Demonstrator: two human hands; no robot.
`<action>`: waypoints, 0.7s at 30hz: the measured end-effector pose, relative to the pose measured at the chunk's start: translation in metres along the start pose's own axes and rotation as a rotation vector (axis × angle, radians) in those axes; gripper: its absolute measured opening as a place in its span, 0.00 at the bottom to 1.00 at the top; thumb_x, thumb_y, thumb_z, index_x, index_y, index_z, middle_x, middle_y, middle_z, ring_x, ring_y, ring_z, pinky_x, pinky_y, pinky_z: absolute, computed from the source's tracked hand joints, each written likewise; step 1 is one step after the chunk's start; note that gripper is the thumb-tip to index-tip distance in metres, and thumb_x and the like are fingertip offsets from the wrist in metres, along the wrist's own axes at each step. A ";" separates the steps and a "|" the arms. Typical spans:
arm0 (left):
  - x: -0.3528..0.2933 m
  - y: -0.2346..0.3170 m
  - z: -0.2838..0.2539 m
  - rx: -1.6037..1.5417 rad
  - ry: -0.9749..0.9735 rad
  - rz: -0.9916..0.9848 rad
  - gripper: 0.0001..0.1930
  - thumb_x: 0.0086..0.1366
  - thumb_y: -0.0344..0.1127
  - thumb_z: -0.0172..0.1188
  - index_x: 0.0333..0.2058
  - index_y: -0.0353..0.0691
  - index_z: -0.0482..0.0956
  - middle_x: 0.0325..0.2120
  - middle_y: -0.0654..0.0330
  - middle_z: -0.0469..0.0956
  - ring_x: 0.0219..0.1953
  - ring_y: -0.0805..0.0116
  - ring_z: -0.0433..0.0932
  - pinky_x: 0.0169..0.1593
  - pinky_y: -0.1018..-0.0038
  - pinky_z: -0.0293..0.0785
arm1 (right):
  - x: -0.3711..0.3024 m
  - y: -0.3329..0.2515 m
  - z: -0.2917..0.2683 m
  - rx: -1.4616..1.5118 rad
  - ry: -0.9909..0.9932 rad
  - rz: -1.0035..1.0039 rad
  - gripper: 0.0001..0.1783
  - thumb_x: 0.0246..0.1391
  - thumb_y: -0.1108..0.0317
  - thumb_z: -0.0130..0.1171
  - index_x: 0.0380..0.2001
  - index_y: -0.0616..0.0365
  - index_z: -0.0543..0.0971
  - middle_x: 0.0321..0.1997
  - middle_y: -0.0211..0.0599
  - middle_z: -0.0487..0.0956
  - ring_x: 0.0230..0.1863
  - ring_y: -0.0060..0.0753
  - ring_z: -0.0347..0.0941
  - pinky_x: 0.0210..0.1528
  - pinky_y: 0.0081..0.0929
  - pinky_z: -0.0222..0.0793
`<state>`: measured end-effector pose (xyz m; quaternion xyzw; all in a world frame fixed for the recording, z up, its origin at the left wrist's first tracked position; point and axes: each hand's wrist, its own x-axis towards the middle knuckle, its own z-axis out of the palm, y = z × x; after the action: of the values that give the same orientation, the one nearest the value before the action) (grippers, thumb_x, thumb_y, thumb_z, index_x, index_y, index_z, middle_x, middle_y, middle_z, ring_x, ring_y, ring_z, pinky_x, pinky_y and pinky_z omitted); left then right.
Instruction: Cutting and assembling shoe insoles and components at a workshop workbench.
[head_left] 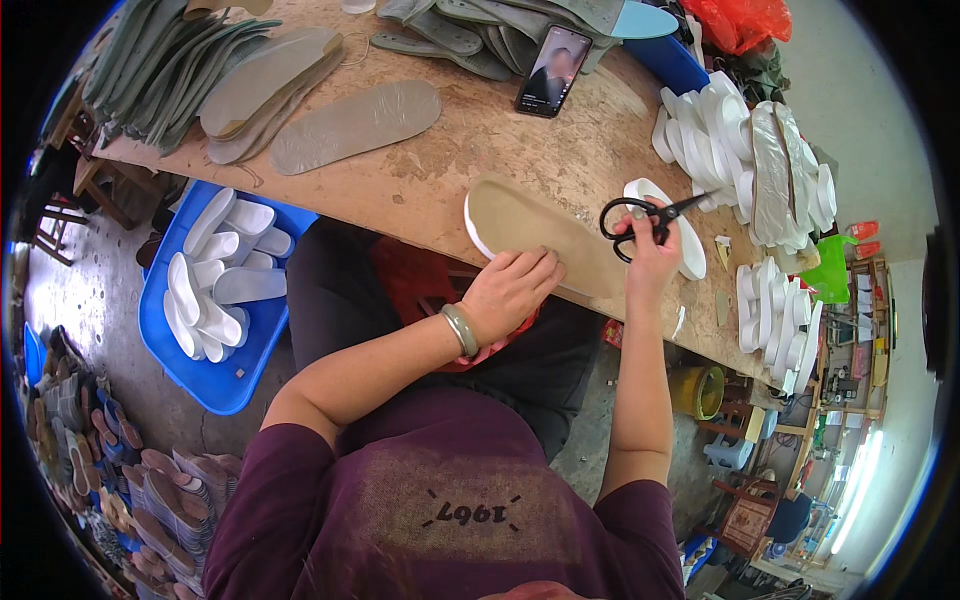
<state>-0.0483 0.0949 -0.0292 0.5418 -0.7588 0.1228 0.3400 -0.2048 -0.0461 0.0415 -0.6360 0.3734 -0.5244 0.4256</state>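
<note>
A beige shoe sole (530,225) with a white rim lies at the near edge of the table, in front of me. My left hand (512,290) is closed on its near side, fingers bent over the top; the thumb is hidden. Black-handled scissors (684,206) are in my right hand (652,250), above the sole's right end, with their blades pointing right and away from the sole. Just beyond that hand lies a white sole (692,255), partly covered by the hand and scissors.
Grey sole pieces (175,85) are stacked at the far left, near a loose beige insole (355,125). A phone (553,70) stands at the back. White soles (705,135) pile up at the right. A blue bin (225,385) of white soles sits left of my legs.
</note>
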 end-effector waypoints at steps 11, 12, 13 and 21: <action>0.022 -0.011 -0.049 -0.109 -0.309 -0.136 0.32 0.53 0.46 0.70 0.54 0.39 0.72 0.56 0.55 0.70 0.61 0.56 0.66 0.59 0.61 0.64 | -0.010 -0.026 -0.035 0.209 0.033 0.161 0.19 0.58 0.80 0.57 0.54 0.66 0.72 0.40 0.43 0.81 0.38 0.37 0.80 0.43 0.31 0.77; 0.020 -0.014 -0.046 -0.113 -0.315 -0.131 0.32 0.53 0.46 0.70 0.54 0.39 0.72 0.56 0.55 0.70 0.61 0.56 0.66 0.59 0.61 0.64 | -0.012 -0.023 -0.036 0.198 0.034 0.100 0.19 0.58 0.81 0.58 0.53 0.66 0.73 0.41 0.42 0.81 0.39 0.36 0.80 0.46 0.30 0.77; 0.016 -0.017 -0.042 -0.059 -0.300 -0.117 0.33 0.52 0.47 0.70 0.55 0.41 0.72 0.58 0.54 0.68 0.63 0.54 0.64 0.61 0.57 0.62 | -0.013 -0.022 -0.036 0.185 0.036 0.039 0.19 0.57 0.81 0.59 0.53 0.66 0.73 0.42 0.41 0.82 0.41 0.35 0.80 0.48 0.30 0.77; 0.008 -0.014 -0.034 0.044 -0.282 -0.122 0.34 0.52 0.47 0.71 0.58 0.53 0.72 0.62 0.53 0.65 0.66 0.51 0.61 0.65 0.49 0.57 | -0.032 -0.007 -0.003 -0.013 -0.159 0.031 0.17 0.55 0.80 0.63 0.49 0.61 0.79 0.43 0.36 0.83 0.41 0.30 0.81 0.47 0.29 0.77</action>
<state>-0.0236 0.1023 -0.0010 0.6061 -0.7618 0.0411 0.2250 -0.2129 -0.0143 0.0375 -0.6726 0.3517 -0.4632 0.4576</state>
